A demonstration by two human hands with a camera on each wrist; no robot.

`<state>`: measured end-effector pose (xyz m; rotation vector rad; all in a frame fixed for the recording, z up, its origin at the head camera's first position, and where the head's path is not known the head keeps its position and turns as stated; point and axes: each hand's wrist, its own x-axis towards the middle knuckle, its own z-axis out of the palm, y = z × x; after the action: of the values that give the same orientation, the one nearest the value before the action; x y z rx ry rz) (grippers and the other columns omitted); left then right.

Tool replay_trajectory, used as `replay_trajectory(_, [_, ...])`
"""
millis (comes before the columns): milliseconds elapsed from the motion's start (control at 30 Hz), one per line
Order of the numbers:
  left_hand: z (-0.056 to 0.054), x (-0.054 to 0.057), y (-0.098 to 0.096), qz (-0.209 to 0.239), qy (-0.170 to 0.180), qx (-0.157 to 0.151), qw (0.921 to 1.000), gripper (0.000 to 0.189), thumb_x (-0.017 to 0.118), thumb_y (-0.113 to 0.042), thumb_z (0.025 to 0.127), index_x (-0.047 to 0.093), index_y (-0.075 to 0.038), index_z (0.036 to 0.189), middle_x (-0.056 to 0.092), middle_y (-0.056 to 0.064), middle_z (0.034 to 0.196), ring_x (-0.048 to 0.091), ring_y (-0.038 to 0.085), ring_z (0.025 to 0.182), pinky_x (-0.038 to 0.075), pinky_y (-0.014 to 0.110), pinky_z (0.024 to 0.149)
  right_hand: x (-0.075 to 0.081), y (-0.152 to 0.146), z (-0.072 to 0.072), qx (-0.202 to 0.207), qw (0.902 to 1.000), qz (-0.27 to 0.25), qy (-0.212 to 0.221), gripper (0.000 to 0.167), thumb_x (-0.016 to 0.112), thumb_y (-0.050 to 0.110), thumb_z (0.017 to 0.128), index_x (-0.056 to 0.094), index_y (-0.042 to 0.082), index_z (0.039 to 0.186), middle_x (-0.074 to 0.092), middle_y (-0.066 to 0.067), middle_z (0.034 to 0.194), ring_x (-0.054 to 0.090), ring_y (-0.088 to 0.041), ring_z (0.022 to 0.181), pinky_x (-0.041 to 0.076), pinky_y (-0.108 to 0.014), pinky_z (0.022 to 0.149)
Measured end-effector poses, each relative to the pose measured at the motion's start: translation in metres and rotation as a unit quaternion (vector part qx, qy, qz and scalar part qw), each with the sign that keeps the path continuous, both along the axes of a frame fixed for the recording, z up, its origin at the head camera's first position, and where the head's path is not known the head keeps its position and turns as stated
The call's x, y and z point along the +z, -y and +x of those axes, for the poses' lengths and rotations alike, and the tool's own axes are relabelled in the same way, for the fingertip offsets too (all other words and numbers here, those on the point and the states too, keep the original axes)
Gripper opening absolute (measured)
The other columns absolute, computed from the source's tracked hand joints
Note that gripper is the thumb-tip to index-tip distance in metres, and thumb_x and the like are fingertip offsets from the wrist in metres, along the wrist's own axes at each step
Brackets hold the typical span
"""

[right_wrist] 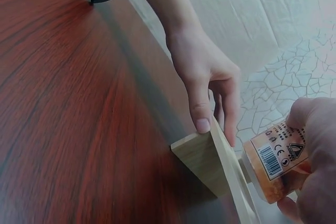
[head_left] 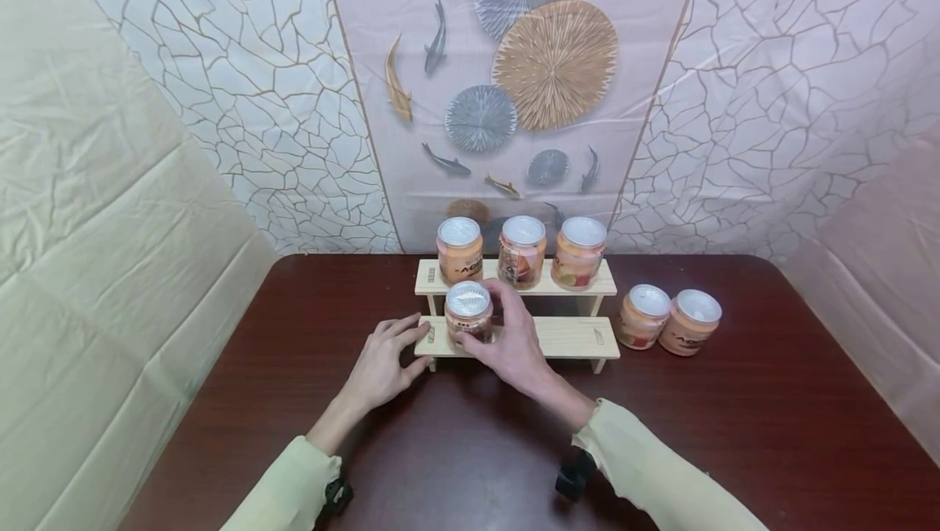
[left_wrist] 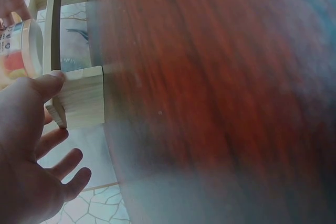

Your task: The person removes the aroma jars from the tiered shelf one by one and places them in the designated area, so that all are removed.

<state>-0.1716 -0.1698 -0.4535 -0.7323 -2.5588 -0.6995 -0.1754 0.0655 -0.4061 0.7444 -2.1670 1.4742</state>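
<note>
An orange-labelled jar [head_left: 468,312] with a clear ridged lid stands upright at the left end of the lower wooden shelf [head_left: 565,337]. My right hand [head_left: 517,345] holds it from the right side, thumb in front and fingers behind. In the right wrist view the label and barcode of this jar [right_wrist: 273,163] show beside that hand. My left hand [head_left: 383,361] grips the left end of the lower shelf. Its thumb lies on the front edge and a finger reaches the other side, as the left wrist view shows; the other fingers are loose.
Behind, a higher wooden shelf [head_left: 532,286] carries three similar jars: left [head_left: 460,252], middle [head_left: 522,254] and right [head_left: 580,255]. Two more jars, one [head_left: 643,319] touching the other [head_left: 690,323], stand on the dark table [head_left: 771,400] to the right. A patterned cloth [head_left: 294,107] hangs behind.
</note>
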Motion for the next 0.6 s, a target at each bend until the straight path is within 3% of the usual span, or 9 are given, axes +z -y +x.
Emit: replay_trajectory(600, [0.000, 0.000, 0.000, -0.001, 0.000, 0.003, 1.0000, 0.050, 0.085, -0.021, 0.080, 0.070, -0.005, 0.125, 0.062, 0.019, 0.132, 0.057, 0.041, 0.111, 0.047, 0.060, 0.084, 0.018, -0.038, 0.013, -0.030, 0.9995, -0.001, 0.009, 0.074, 0.091, 0.003, 0.066, 0.052, 0.002, 0.129, 0.061, -0.012, 0.113, 0.061, -0.025, 0.098, 0.054, -0.044, 0.079])
